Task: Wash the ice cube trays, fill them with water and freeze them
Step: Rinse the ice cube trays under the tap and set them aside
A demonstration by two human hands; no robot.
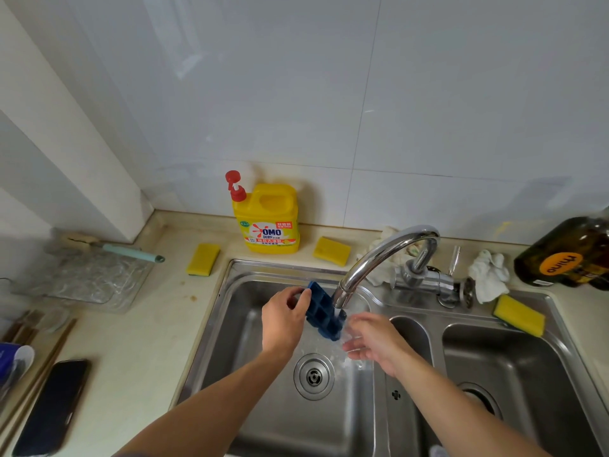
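Observation:
A dark blue ice cube tray (321, 310) is tilted on edge under the chrome faucet (379, 255), over the left basin of the steel sink (230, 324). Water runs from the spout onto the tray's lower end. My left hand (285, 323) grips the tray's upper left edge between thumb and fingers. Just right of the tray's lower end, my right hand (372, 341) is spread with straight fingers in the splashing water; whether it touches the tray I cannot tell.
A yellow detergent bottle (268, 219) stands behind the sink, with yellow sponges (202, 258) (331, 250) (519, 315) around the rim. A phone (52, 405) and chopsticks lie on the left counter, a clear tray (92, 278) with a brush behind them. White rags and a dark bottle (566, 255) sit at the right.

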